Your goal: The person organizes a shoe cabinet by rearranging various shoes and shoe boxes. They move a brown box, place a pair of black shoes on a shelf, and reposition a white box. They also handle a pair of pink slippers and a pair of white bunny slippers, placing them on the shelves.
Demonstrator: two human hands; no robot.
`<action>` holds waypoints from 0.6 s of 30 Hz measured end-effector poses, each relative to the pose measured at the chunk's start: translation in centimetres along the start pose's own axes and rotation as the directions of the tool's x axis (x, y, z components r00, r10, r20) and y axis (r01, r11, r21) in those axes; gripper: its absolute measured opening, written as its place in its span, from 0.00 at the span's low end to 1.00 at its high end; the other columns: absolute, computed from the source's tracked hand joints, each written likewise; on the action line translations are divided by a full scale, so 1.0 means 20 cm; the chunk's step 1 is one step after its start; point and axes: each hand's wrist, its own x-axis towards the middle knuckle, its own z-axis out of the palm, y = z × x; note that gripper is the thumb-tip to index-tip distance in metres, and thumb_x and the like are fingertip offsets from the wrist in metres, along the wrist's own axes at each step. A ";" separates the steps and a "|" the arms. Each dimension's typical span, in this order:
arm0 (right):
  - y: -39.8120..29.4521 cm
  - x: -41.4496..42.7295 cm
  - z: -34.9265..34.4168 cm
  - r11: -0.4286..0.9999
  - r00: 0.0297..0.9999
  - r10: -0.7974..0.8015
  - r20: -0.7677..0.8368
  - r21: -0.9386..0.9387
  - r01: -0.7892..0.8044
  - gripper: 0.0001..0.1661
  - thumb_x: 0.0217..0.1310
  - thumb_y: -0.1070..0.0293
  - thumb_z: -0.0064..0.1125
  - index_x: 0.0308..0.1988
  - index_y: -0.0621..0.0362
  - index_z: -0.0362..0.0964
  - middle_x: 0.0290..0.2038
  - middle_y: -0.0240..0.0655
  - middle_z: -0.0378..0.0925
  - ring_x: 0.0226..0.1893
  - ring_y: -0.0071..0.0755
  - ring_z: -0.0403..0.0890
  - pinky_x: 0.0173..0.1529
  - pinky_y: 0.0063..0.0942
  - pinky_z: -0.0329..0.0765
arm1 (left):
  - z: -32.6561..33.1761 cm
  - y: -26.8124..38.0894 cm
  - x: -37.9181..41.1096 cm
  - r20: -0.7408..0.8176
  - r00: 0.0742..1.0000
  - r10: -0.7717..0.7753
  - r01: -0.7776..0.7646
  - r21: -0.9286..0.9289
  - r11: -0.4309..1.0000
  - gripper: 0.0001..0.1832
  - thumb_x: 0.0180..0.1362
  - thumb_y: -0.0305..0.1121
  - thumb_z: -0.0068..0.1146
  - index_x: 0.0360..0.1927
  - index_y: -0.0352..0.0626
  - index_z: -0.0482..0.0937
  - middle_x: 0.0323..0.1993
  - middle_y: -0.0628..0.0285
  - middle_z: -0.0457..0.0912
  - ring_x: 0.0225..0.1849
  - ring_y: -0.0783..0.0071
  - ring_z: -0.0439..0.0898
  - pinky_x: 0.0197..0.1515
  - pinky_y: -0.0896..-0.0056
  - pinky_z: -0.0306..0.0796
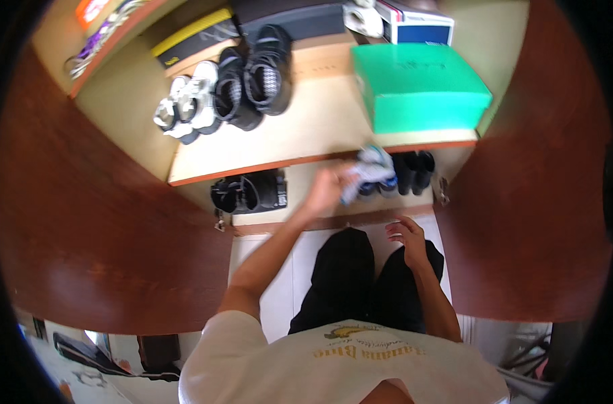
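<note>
My left hand (329,189) is blurred, its fingers closed on a light grey-white cloth (369,171) just under the front edge of the wooden shelf (316,126). The cloth hangs over or beside a pair of blue and grey shoes (387,187) on the bottom level; whether it touches them I cannot tell. My right hand (406,232) is held above my right knee, fingers apart and slightly curled, holding nothing. Black shoes (415,169) stand to the right of the blue and grey pair. At the left of that level are other black shoes (246,192).
On the shelf above sit white sneakers (195,101), black shoes (266,76) and a green shoebox (422,91), with more boxes behind. Brown cabinet doors (109,227) stand open on both sides. The shelf edge overhangs the bottom level.
</note>
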 end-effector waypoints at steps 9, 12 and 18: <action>-0.12 -0.04 0.32 0.934 0.967 -0.071 0.244 0.356 -0.021 0.23 0.59 0.64 0.50 0.52 0.63 0.63 0.47 0.37 0.72 0.47 0.34 0.73 0.53 0.31 0.68 | 0.16 -0.09 -0.40 0.190 0.962 -0.194 0.269 -0.567 0.779 0.09 0.55 0.26 0.54 0.39 0.35 0.78 0.31 0.69 0.77 0.34 0.83 0.71 0.38 0.80 0.66; -0.07 -0.05 0.29 0.945 0.974 -0.053 0.220 0.327 -0.023 0.23 0.55 0.70 0.53 0.51 0.65 0.65 0.45 0.37 0.73 0.46 0.33 0.74 0.52 0.30 0.69 | 0.03 -0.06 -0.43 0.170 0.955 -0.243 0.291 -0.378 0.879 0.10 0.54 0.27 0.55 0.38 0.33 0.76 0.31 0.68 0.76 0.34 0.83 0.72 0.39 0.81 0.65; -0.19 -0.11 0.35 0.925 0.960 -0.054 0.276 0.375 -0.056 0.25 0.51 0.72 0.55 0.51 0.66 0.64 0.46 0.38 0.73 0.45 0.34 0.75 0.51 0.31 0.70 | -0.14 0.14 -0.54 0.053 0.976 -0.212 0.122 -0.938 0.325 0.13 0.52 0.29 0.53 0.41 0.36 0.72 0.38 0.58 0.77 0.42 0.68 0.76 0.46 0.65 0.68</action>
